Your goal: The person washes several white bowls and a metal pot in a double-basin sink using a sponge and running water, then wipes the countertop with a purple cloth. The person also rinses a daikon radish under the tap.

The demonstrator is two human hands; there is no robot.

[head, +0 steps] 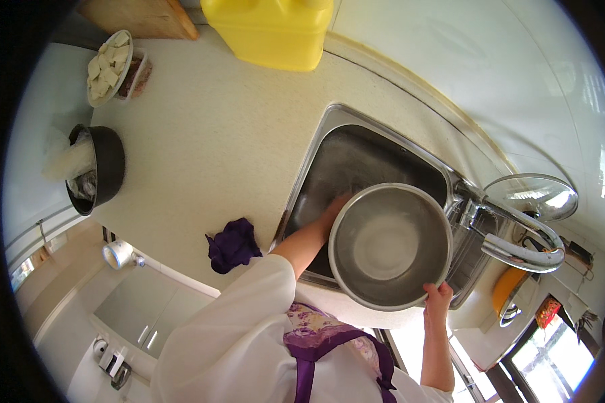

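Observation:
A large stainless steel bowl (390,247) is held over the sink, its bare metal inside facing up at me. My right hand (438,298) grips the near right rim, thumb on top. My left arm reaches down into the steel sink basin (363,156). Part of my left hand (339,205) shows beside the bowl's left rim. The bowl hides its fingers, so I cannot tell whether they touch anything. The chrome faucet (522,226) curves over the smaller basin at the right, its spout apart from the bowl.
A crumpled purple cloth (233,246) lies on the counter (217,136). To the left stand a dark pot (110,166) holding plastic bags, a plate of white pieces (108,68) and a plastic container (137,75). A yellow jug (277,35) and glass lid (534,196) are by the wall.

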